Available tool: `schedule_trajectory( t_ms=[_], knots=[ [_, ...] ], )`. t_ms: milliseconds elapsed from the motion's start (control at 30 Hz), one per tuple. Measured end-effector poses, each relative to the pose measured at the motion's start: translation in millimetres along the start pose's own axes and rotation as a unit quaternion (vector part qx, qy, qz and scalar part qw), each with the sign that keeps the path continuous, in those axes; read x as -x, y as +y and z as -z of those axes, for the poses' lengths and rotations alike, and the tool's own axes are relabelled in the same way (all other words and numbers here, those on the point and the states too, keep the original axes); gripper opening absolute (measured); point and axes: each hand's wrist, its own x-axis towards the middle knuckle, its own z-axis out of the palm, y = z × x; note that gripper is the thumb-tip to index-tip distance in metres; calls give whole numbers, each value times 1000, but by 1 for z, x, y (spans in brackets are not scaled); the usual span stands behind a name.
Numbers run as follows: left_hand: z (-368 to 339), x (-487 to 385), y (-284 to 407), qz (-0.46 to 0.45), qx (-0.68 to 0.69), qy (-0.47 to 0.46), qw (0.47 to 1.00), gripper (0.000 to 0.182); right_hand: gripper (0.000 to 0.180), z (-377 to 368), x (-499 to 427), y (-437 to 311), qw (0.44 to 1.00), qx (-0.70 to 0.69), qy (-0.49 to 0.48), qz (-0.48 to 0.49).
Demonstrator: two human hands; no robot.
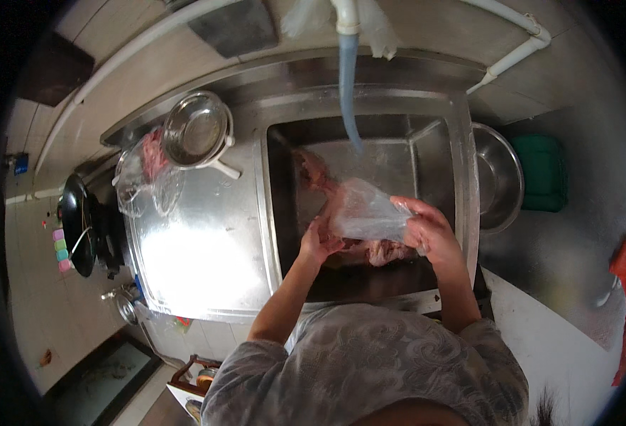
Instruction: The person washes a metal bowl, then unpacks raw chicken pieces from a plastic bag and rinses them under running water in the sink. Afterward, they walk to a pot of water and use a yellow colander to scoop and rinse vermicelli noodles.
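Over the stainless steel sink basin (433, 160), my right hand (427, 229) grips the gathered end of a clear plastic bag (371, 213). The bag slants down to the left, and its wide part lies against pinkish raw meat (313, 173). My left hand (321, 242) is at the bag's lower left, thumb and fingers apart, beside the meat and touching its edge. More raw meat (385, 253) lies in the basin below the bag. The bag and my hands partly hide what is beneath them. A blue-grey hose (348, 90) hangs from a white pipe above the basin.
On the steel drainboard (222, 213) to the left, a metal bowl-shaped ladle with a white handle (197, 130) sits beside a clear plastic bag with reddish contents (153, 160). To the right are a large steel bowl (496, 178) and a green plastic basin (544, 173). A black wok (76, 226) is far left.
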Motion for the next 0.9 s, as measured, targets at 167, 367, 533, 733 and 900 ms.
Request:
schedule_trajectory(
  t_ms=[167,367,533,733,900],
  knots=[
    [-13,-54,-26,-40,129,-349,927,43,46,-49,52,-35,987,121,-104,-14],
    [-54,-61,25,-302,-120,-282,903,31,35,23,64,-10,966,247,-57,-44],
    [-81,41,62,-356,-114,-284,883,13,21,127,34,87,897,431,71,66],
    [-130,161,75,-663,-452,-202,561,8,55,103,-26,115,878,426,201,87],
    [-160,196,66,-747,-562,-101,341,14,68,12,3,10,928,229,-39,292]
  ],
)
